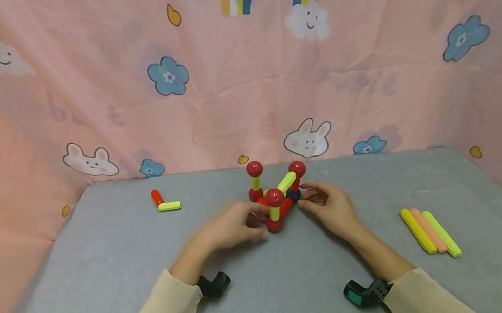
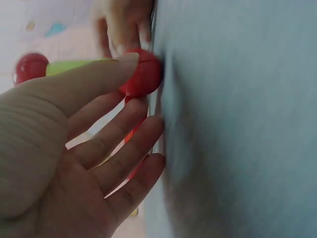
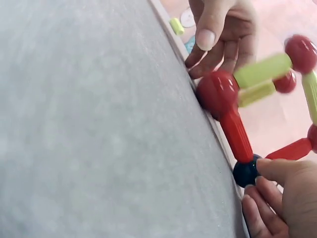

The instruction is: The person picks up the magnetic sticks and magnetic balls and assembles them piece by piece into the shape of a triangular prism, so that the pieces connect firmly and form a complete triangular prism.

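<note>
A model of magnetic rods and balls stands on the table between my hands. Its front corner is a red ball (image 1: 274,224), from which a yellow-green rod (image 1: 274,212) rises to another red ball (image 1: 275,197). Beside that corner is my left hand (image 1: 239,223), fingers spread and loosely bent; its thumb overlaps the lower ball in the left wrist view. At the right corner my right hand (image 1: 333,208) pinches a dark blue ball (image 3: 246,171) between thumb and fingers. A red rod (image 3: 236,136) joins this ball to the front red ball.
At the table's back left lie a short red rod (image 1: 157,197) and a short yellow-green rod (image 1: 170,206). On the right, longer yellow (image 1: 418,231), peach (image 1: 429,230) and yellow-green rods (image 1: 442,234) lie side by side. A pink patterned cloth (image 1: 227,107) hangs behind the table.
</note>
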Available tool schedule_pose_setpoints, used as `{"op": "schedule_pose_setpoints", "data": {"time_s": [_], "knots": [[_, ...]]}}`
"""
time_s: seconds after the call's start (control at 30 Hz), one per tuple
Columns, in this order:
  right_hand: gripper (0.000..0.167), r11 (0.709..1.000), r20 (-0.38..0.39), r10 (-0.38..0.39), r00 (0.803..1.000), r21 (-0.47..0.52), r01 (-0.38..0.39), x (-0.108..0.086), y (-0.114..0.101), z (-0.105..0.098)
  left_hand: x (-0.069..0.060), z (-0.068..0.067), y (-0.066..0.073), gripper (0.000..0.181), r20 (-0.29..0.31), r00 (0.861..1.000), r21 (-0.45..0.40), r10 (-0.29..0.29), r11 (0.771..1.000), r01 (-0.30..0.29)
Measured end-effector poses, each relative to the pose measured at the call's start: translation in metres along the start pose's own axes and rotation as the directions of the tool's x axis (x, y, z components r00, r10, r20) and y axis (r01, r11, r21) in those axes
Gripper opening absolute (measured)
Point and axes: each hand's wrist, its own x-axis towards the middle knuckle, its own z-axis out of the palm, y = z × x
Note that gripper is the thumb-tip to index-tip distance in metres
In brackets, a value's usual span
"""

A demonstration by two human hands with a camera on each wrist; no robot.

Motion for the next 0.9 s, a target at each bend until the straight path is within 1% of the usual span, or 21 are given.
{"op": "schedule_pose_setpoints", "data": {"time_s": [0.1, 0.23, 0.3, 0.37, 0.43, 0.47, 0.5, 0.57, 0.63, 0.67, 0.7, 0.77, 0.83, 0.9], "knots": [[0.046, 0.997, 0.081, -0.03, 0.996, 0.077, 0.024, 0.001, 0.002, -0.001, -0.001, 0.01, 0.006, 0.05, -0.004, 1.0, 0.021, 0.021, 1.0, -0.021], [0.047, 0.984, 0.182, -0.059, 0.981, 0.175, 0.027, 0.001, 0.005, -0.005, -0.001, 0.023, 0.017, 0.056, 0.0, 1.0, 0.023, 0.025, 0.999, -0.025], [0.046, 0.978, 0.213, -0.064, 0.975, 0.206, 0.019, 0.001, 0.006, -0.008, -0.002, 0.025, 0.02, 0.056, 0.006, 1.0, 0.0, 0.027, 1.0, -0.027], [0.048, 0.975, 0.24, -0.072, 0.968, 0.22, 0.018, 0.001, 0.005, -0.01, -0.006, 0.021, 0.019, 0.051, 0.021, 0.999, -0.033, 0.03, 0.999, -0.029], [0.049, 0.973, 0.261, -0.085, 0.962, 0.229, 0.023, 0.001, 0.006, -0.012, -0.013, 0.01, 0.016, 0.042, 0.035, 0.999, -0.042, 0.028, 0.999, -0.026], [0.05, 0.972, 0.269, -0.096, 0.958, 0.231, 0.033, 0.001, 0.006, -0.012, -0.017, 0.002, 0.013, 0.036, 0.038, 0.999, -0.037, 0.029, 0.999, -0.028], [0.05, 0.972, 0.274, -0.11, 0.955, 0.23, 0.046, 0.001, 0.007, -0.013, -0.022, -0.007, 0.01, 0.03, 0.028, 0.999, -0.026, 0.021, 0.999, -0.02], [0.049, 0.971, 0.279, -0.141, 0.95, 0.228, 0.077, 0.001, 0.008, -0.014, -0.031, -0.027, 0.004, 0.022, -0.016, 1.0, 0.017, -0.006, 1.0, 0.006], [0.049, 0.967, 0.277, -0.181, 0.944, 0.227, 0.118, 0.0, 0.01, -0.014, -0.038, -0.046, -0.004, 0.018, -0.093, 0.995, 0.062, -0.018, 0.998, 0.024], [0.048, 0.965, 0.277, -0.197, 0.941, 0.225, 0.135, 0.0, 0.011, -0.014, -0.041, -0.055, -0.008, 0.018, -0.136, 0.99, 0.085, -0.023, 0.996, 0.035], [0.047, 0.965, 0.275, -0.205, 0.939, 0.216, 0.148, 0.0, 0.011, -0.014, -0.045, -0.062, -0.013, 0.018, -0.183, 0.982, 0.111, -0.033, 0.992, 0.054], [0.045, 0.971, 0.274, -0.205, 0.94, 0.178, 0.16, -0.001, 0.011, -0.012, -0.051, -0.074, -0.023, 0.021, -0.259, 0.964, 0.164, -0.062, 0.981, 0.107], [0.046, 0.98, 0.27, -0.184, 0.945, 0.119, 0.157, -0.002, 0.009, -0.01, -0.056, -0.081, -0.034, 0.025, -0.311, 0.945, 0.214, -0.096, 0.962, 0.168], [0.048, 0.988, 0.258, -0.155, 0.954, 0.065, 0.142, -0.003, 0.006, -0.008, -0.06, -0.085, -0.044, 0.029, -0.348, 0.927, 0.257, -0.136, 0.937, 0.235]]}}
